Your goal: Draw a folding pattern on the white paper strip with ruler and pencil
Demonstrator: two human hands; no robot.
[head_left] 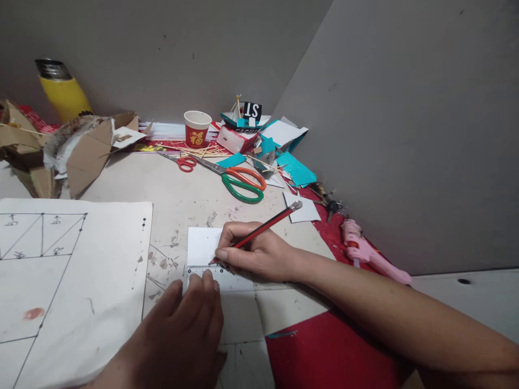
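Observation:
My right hand (259,251) is closed round a red and black pencil (265,224), its point down against a clear ruler's upper edge. The clear ruler (233,280) lies across a small white piece of paper or card (200,243). From the near side my left hand (190,324) presses its fingertips on the ruler, with the fingers stretched forward. Beside it on the left is a large white sheet (113,259) with drawn lines and marks. Part of the ruler and the white piece is hidden under both hands.
Beyond the hands lie green-and-orange-handled scissors (243,183), small red scissors (186,163), thin sticks (203,151) and a paper cup (198,129). Blue and white scraps (298,170) and a pink glue gun (373,254) line the right. Cardboard pieces (91,156) and a yellow bottle (65,94) stand left.

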